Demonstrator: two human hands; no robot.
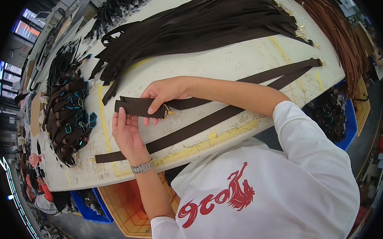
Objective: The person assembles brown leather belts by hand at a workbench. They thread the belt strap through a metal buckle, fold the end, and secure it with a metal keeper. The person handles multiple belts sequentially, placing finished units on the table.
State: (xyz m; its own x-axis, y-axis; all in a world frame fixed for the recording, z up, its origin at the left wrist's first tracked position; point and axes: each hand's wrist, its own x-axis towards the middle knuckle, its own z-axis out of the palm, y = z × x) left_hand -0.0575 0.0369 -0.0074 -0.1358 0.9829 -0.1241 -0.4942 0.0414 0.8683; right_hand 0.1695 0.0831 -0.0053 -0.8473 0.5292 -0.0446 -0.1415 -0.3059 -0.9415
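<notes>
Between my two hands is the dark brown flat strap [135,108], its end folded into short layers. My left hand [130,135], with a metal band at the wrist, supports its left end from below, fingertips against the edge. From above, my right hand [169,92] pinches the layers, thumb on top. A gold-coloured metal clasp [169,111] with clear plastic wrap sits at the strap's right end. Behind my right hand, a strap runs under my forearm to the far right. Another length [192,130] lies diagonally nearer me, with a gold fitting [92,159] at its left end.
A big bundle of dark straps [196,31] covers the table's [214,65] far side. Left lies a heap of straps with blue-wrapped buckles [69,118]. Reddish-brown straps [331,32] hang over the right edge. Below stand an orange crate [122,208] and blue bins [349,121].
</notes>
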